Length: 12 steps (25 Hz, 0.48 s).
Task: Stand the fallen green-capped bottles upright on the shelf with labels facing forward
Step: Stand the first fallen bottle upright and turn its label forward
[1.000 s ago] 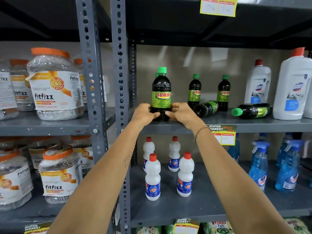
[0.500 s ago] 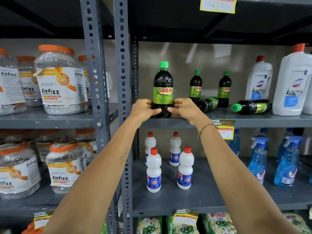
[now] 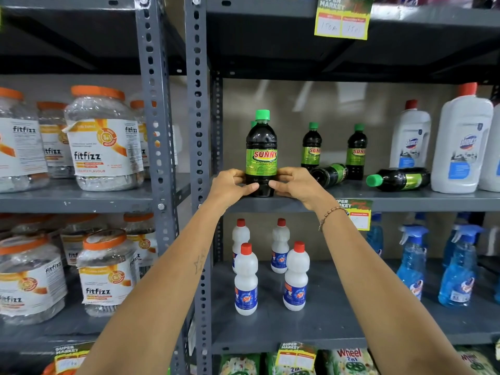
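Three bottles upright (image 3: 261,154), maybe four; two fallen (image 3: 399,179)

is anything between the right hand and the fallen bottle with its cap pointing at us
Yes. The other fallen bottle lies between the right hand and the cap-forward fallen bottle, with an upright bottle just behind that gap. The shelf's front edge looks open.

Front bottle (image 3: 261,155): dark liquid, green cap, lime label with red-and-yellow lettering. Two standing bottles (image 3: 311,147) behind and two fallen bottles (image 3: 397,179): same colours. Shelf (image 3: 405,197): grey metal, with perforated grey uprights (image 3: 197,131). Large jugs (image 3: 460,144) at the shelf's right end: white, red caps, blue labels. Jars (image 3: 104,139): clear, orange lids, white-and-orange labels. Small bottles (image 3: 245,280) below: white, red caps, blue labels. Spray bottles (image 3: 412,262): blue. Price tag (image 3: 342,18): yellow-green, red-bordered.
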Motion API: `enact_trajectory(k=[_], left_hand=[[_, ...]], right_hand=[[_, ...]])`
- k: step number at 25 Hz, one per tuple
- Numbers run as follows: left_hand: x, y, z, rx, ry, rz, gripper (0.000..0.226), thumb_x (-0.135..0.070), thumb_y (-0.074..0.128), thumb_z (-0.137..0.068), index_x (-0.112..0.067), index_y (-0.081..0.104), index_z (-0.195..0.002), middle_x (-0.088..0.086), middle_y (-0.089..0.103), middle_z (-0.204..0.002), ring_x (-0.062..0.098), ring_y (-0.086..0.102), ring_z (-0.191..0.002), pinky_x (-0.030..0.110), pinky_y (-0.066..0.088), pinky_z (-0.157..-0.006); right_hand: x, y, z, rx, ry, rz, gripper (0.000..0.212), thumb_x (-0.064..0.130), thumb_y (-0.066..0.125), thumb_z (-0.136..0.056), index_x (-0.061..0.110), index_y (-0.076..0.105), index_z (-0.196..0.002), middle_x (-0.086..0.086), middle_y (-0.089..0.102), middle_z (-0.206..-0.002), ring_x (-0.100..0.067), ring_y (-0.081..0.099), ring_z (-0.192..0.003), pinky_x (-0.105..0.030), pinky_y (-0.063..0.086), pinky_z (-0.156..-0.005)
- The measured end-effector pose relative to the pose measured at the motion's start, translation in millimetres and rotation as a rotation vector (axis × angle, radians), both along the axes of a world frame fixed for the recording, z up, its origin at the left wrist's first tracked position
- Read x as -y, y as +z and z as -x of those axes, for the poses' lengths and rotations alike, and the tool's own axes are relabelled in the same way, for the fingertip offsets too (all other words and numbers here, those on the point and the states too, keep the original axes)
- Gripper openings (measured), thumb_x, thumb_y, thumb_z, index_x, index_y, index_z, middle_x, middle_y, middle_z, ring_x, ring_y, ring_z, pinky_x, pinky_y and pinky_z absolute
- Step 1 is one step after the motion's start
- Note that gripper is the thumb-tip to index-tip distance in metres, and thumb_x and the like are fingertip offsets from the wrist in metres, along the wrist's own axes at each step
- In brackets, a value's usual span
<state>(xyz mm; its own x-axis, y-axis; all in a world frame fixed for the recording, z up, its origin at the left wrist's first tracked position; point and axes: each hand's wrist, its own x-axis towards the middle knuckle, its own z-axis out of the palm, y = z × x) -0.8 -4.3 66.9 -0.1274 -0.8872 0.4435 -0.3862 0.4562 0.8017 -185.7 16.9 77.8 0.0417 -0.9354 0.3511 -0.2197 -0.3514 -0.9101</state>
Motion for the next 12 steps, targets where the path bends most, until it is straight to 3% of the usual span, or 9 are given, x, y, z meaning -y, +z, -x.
enact_trajectory(k=[4, 7, 10, 12], left_hand=[[-0.7, -3.7, 0.5, -0.038, 0.012, 0.017, 0.059, -0.025, 0.079, -0.077, -0.009, 0.056, -0.129, 0.005, 0.066, -0.123, 0.016, 0.061, -0.112, 0.034, 0.046, -0.102], [-2.5, -5.0, 1.3, -0.04, 0.004, 0.035, 0.057, -0.025, 0.079, -0.078, -0.01, 0.056, -0.128, 0.006, 0.066, -0.124, 0.016, 0.062, -0.112, 0.032, 0.046, -0.101], [-11.3, -6.7, 3.8, -0.014, 0.074, 0.09, 0.059, -0.032, 0.076, -0.08, -0.008, 0.055, -0.129, 0.002, 0.065, -0.12, 0.013, 0.061, -0.107, 0.024, 0.046, -0.093], [-20.8, -11.9, 7.8, -0.097, 0.208, 0.307, 0.041, -0.036, 0.068, -0.086, -0.007, 0.062, -0.115, 0.002, 0.068, -0.103, 0.013, 0.063, -0.09, 0.024, 0.05, -0.08]], right_hand=[[0.6, -5.0, 0.8, -0.02, -0.025, 0.046, 0.043, 0.002, 0.066, -0.086, 0.003, 0.055, -0.127, -0.009, 0.064, -0.118, -0.019, 0.061, -0.108, -0.036, 0.051, -0.097], [2.1, -8.0, 2.5, -0.036, -0.019, 0.069, 0.045, 0.005, 0.068, -0.086, 0.004, 0.055, -0.129, -0.011, 0.063, -0.124, -0.021, 0.059, -0.116, -0.038, 0.049, -0.101], [2.9, -8.7, 5.2, -0.001, -0.031, 0.064, 0.045, 0.012, 0.068, -0.087, 0.004, 0.055, -0.129, -0.008, 0.064, -0.117, -0.019, 0.061, -0.11, -0.033, 0.053, -0.093], [4.5, -7.9, 10.9, 0.1, -0.162, 0.077, 0.031, 0.017, 0.065, -0.09, 0.001, 0.061, -0.116, -0.007, 0.065, -0.098, -0.018, 0.064, -0.092, -0.029, 0.057, -0.081]])
